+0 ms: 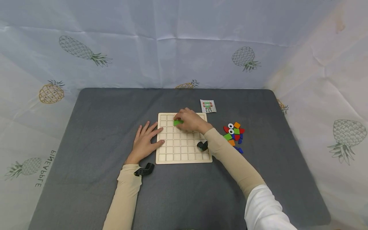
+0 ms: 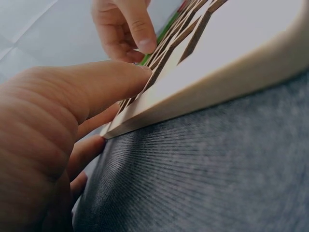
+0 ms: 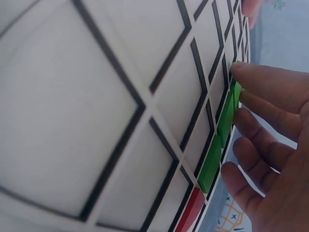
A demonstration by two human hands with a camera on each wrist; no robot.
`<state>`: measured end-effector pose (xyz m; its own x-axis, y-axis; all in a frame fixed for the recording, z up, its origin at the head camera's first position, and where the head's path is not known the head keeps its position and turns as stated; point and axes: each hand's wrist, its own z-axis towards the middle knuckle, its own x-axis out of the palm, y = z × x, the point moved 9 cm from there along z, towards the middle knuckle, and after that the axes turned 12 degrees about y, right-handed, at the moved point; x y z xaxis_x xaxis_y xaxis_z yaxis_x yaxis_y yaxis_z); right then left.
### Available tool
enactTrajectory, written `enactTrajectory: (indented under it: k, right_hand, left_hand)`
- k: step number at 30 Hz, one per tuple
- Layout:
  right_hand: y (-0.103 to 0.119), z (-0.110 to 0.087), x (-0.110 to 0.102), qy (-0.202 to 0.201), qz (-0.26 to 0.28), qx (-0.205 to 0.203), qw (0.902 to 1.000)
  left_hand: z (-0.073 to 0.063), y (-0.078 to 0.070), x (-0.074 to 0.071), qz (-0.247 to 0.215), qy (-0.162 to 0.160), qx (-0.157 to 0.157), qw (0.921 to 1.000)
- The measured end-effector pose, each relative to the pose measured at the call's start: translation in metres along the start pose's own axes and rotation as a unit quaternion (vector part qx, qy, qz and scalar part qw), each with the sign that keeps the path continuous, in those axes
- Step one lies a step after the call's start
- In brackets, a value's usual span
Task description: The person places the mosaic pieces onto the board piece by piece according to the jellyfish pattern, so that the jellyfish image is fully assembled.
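Note:
A pale wooden grid board (image 1: 184, 156) lies on the dark table. My right hand (image 1: 189, 119) reaches over its far rows, pinching a green tile (image 1: 176, 122) between thumb and fingertips, right at a grid cell. Along the far row in the right wrist view sit more green tiles (image 3: 210, 166) and a red piece (image 3: 192, 208); the hand covers most of that row in the head view. My left hand (image 1: 145, 142) rests at the board's left edge with fingers spread. Its thumb (image 2: 116, 79) lies over the rim.
Right of the board lies a loose pile of pieces: orange tiles (image 1: 237, 125), white rings (image 1: 231, 126), green tiles (image 1: 227, 136), red and blue pieces. A small printed pattern card (image 1: 208, 106) lies beyond the board's far right corner. A pineapple-print cloth (image 1: 172, 60) hangs behind the table.

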<state>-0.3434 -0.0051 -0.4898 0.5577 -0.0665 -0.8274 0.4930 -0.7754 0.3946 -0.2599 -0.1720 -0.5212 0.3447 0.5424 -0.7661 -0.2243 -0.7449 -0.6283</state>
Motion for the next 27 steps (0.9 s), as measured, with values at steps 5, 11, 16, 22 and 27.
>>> enactTrajectory:
  k: [5,11,16,22,27]
  right_hand:
    - [-0.003,-0.012,-0.004,0.001,0.042,-0.013,0.999]
    - [-0.009,-0.038,-0.015,-0.011,0.098,-0.053,0.9937]
    - [-0.019,-0.064,-0.025,-0.027,0.137,-0.071,0.9877]
    - [-0.045,-0.104,-0.038,-0.052,0.157,-0.045,0.9852]
    - [-0.076,-0.142,-0.044,-0.079,0.168,0.005,0.9826]
  left_hand:
    - [0.001,-0.001,0.0,0.006,-0.001,0.0,1.0]
    - [0.0,-0.001,0.0,0.006,-0.002,0.0,1.0]
    - [-0.002,0.0,0.001,0.004,0.001,-0.002,1.0]
    - [-0.001,-0.001,0.004,0.015,0.017,0.003,0.9997]
    - [-0.001,-0.006,0.006,0.038,0.031,0.014,0.9987]
